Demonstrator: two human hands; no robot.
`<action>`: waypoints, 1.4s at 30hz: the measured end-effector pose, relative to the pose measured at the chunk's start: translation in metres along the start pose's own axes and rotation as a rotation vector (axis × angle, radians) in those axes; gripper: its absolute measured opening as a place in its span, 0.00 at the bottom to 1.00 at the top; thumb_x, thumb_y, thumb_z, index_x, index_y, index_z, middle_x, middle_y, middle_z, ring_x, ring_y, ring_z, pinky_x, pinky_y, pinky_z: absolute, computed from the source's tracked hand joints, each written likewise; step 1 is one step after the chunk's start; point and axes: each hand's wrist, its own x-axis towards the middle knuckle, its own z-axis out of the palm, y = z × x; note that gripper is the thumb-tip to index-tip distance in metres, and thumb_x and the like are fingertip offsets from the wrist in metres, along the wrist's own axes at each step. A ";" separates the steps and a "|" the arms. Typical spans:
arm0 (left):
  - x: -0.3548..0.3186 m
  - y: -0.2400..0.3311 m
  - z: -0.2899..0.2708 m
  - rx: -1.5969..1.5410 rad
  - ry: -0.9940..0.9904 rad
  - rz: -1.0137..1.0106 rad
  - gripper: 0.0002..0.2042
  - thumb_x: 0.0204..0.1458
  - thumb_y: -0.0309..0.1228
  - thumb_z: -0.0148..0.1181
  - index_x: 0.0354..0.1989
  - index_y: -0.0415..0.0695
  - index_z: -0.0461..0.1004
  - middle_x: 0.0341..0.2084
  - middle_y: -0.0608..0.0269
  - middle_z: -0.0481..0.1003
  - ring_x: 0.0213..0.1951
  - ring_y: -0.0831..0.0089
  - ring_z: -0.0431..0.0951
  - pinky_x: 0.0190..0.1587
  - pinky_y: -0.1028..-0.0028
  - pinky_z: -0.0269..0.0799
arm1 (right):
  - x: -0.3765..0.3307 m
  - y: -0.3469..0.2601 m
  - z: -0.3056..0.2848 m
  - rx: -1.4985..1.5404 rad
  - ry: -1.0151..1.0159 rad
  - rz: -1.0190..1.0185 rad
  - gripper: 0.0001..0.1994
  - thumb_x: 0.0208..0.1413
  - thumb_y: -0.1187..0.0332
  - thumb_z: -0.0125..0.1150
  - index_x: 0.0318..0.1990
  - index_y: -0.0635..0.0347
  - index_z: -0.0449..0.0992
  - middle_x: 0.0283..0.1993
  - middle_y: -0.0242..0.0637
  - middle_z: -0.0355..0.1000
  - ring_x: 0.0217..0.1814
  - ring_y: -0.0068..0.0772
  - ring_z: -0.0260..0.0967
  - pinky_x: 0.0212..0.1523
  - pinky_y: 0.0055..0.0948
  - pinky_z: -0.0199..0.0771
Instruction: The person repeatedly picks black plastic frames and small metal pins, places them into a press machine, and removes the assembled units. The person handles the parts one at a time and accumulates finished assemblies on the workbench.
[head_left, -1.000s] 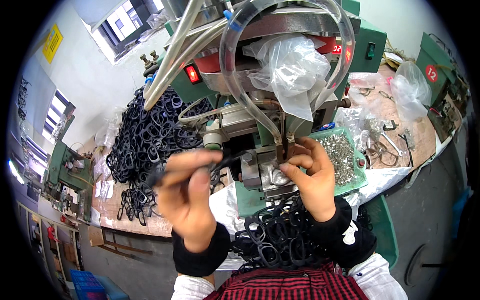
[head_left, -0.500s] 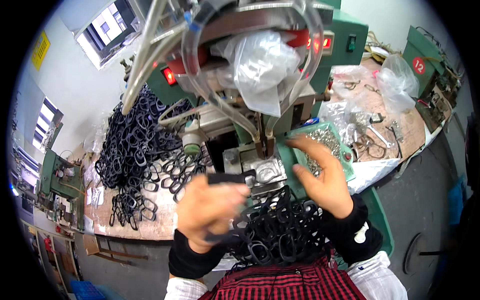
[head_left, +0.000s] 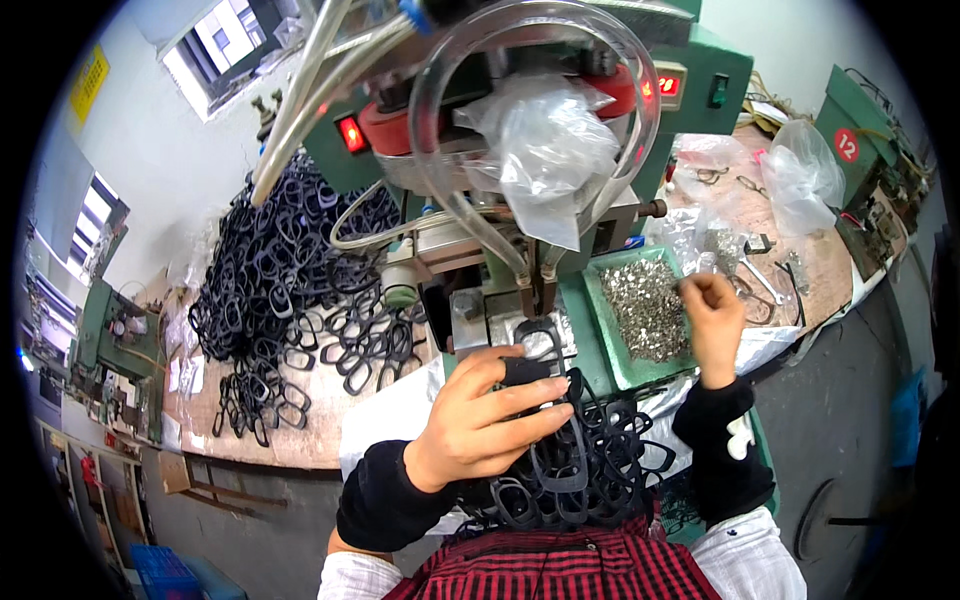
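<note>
My left hand (head_left: 470,425), a black cover on one finger, grips a black eyeglass frame (head_left: 572,470) below the machine head. One rim of the frame points toward the metal fixture (head_left: 468,325); the other hangs over the pile in my lap. Above the fixture come down the two dark prongs (head_left: 538,290) of the machine. Over the right edge of a green tray (head_left: 598,300) of small metal parts (head_left: 640,310), my right hand (head_left: 715,320) is closed in a pinch. Whatever its fingertips hold is too small to make out. More black eyeglass frames (head_left: 515,495) heap up in my lap.
A large pile of dark eyeglass frames (head_left: 262,265) covers the table at left. Clear tubes (head_left: 425,110) and a plastic bag (head_left: 555,150) hang on the green machine (head_left: 700,85). A wrench (head_left: 762,280) and another plastic bag (head_left: 803,175) lie at right.
My left hand has moved right and forward, with an eyeglass frame now plain in its grip. My right hand has gone from beside the fixture to the tray's right edge, its fingers closing.
</note>
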 end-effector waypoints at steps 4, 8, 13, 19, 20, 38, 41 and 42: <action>-0.003 -0.002 0.006 -0.018 0.034 0.011 0.17 0.39 0.24 0.69 0.42 0.48 0.83 0.46 0.63 0.81 0.40 0.60 0.79 0.51 0.54 0.76 | 0.053 0.040 -0.044 -0.153 -0.052 0.050 0.07 0.54 0.74 0.60 0.40 0.67 0.77 0.25 0.29 0.71 0.24 0.18 0.67 0.25 0.20 0.65; -0.009 0.002 0.011 -0.018 0.077 -0.028 0.16 0.40 0.23 0.69 0.41 0.47 0.84 0.47 0.62 0.80 0.43 0.59 0.79 0.54 0.53 0.74 | 0.039 0.029 -0.030 -0.479 -0.098 -0.071 0.06 0.57 0.73 0.60 0.38 0.66 0.79 0.25 0.38 0.73 0.23 0.28 0.70 0.29 0.30 0.72; -0.025 0.017 0.028 0.028 0.168 -0.140 0.17 0.42 0.22 0.68 0.44 0.47 0.83 0.51 0.56 0.78 0.48 0.54 0.79 0.56 0.52 0.74 | -0.003 0.004 0.025 -0.489 -0.012 -0.371 0.05 0.55 0.75 0.63 0.39 0.64 0.80 0.36 0.48 0.78 0.38 0.48 0.76 0.41 0.37 0.74; -0.086 0.010 -0.038 0.703 0.223 -0.320 0.14 0.51 0.22 0.62 0.48 0.39 0.75 0.49 0.45 0.77 0.50 0.51 0.78 0.53 0.60 0.68 | -0.031 -0.017 0.047 -0.096 -0.003 -0.115 0.08 0.57 0.76 0.65 0.44 0.65 0.81 0.40 0.38 0.80 0.41 0.28 0.77 0.45 0.25 0.74; -0.089 -0.001 -0.057 0.674 0.379 -0.377 0.12 0.56 0.19 0.57 0.48 0.37 0.74 0.49 0.47 0.77 0.52 0.53 0.76 0.55 0.62 0.68 | -0.033 -0.011 0.040 -0.017 0.005 -0.053 0.08 0.57 0.77 0.64 0.44 0.65 0.80 0.41 0.37 0.80 0.41 0.27 0.76 0.46 0.25 0.74; -0.200 -0.148 -0.089 0.929 0.068 -1.498 0.16 0.45 0.44 0.71 0.27 0.42 0.80 0.26 0.50 0.80 0.32 0.47 0.81 0.36 0.56 0.75 | -0.057 -0.087 0.047 0.016 -0.280 -0.323 0.10 0.52 0.81 0.61 0.41 0.68 0.81 0.39 0.42 0.77 0.42 0.34 0.74 0.45 0.28 0.71; -0.230 -0.162 -0.091 0.697 0.198 -1.487 0.14 0.45 0.40 0.71 0.28 0.41 0.80 0.23 0.52 0.81 0.27 0.56 0.81 0.33 0.63 0.74 | -0.049 -0.099 0.075 -0.001 -0.269 -0.471 0.11 0.47 0.78 0.64 0.41 0.68 0.79 0.39 0.44 0.78 0.41 0.39 0.75 0.46 0.32 0.72; -0.231 -0.161 -0.089 0.548 0.385 -1.388 0.12 0.48 0.36 0.71 0.28 0.39 0.79 0.22 0.57 0.79 0.25 0.65 0.78 0.31 0.68 0.72 | -0.048 -0.099 0.084 0.024 -0.248 -0.429 0.14 0.46 0.76 0.67 0.43 0.68 0.78 0.38 0.43 0.77 0.41 0.38 0.74 0.46 0.32 0.72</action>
